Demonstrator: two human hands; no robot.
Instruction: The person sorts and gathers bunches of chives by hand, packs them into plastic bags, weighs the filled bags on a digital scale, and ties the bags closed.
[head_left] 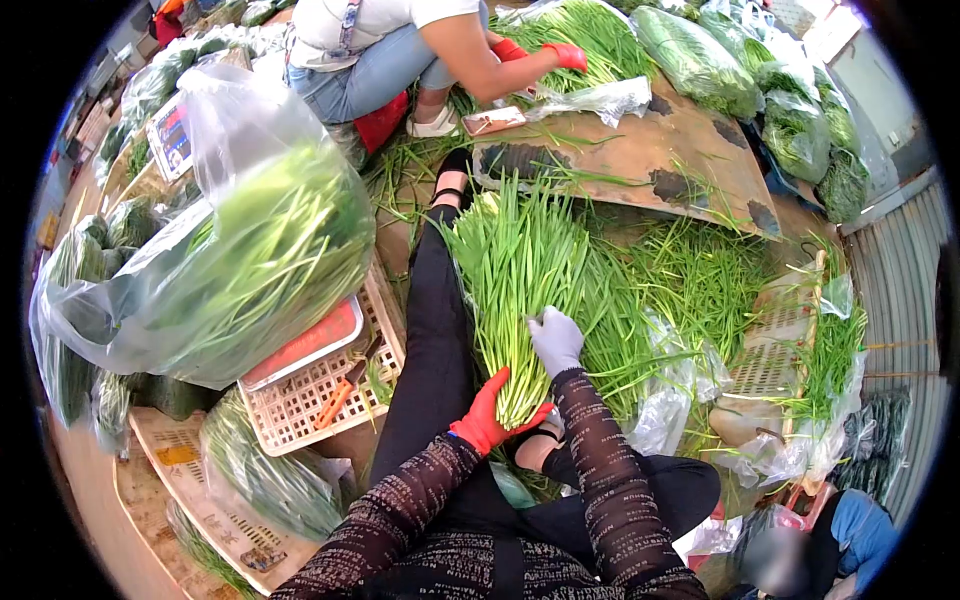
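A thick bunch of leafy garlic chives lies between my legs, pale stem ends toward me and green leaves fanned away. My left hand, in a red glove, cups the stem ends, thumb on one side and fingers passing underneath. On the right side of the same bunch rests my right hand in a grey glove, fingers curled in against the stalks; the fingertips are partly hidden. More loose chives spread out just beyond that hand.
A plastic bag of chives stands at left above a cream crate holding an orange-handled tool. Ahead, a co-worker in red gloves handles greens beside a worn board. Another person is at lower right.
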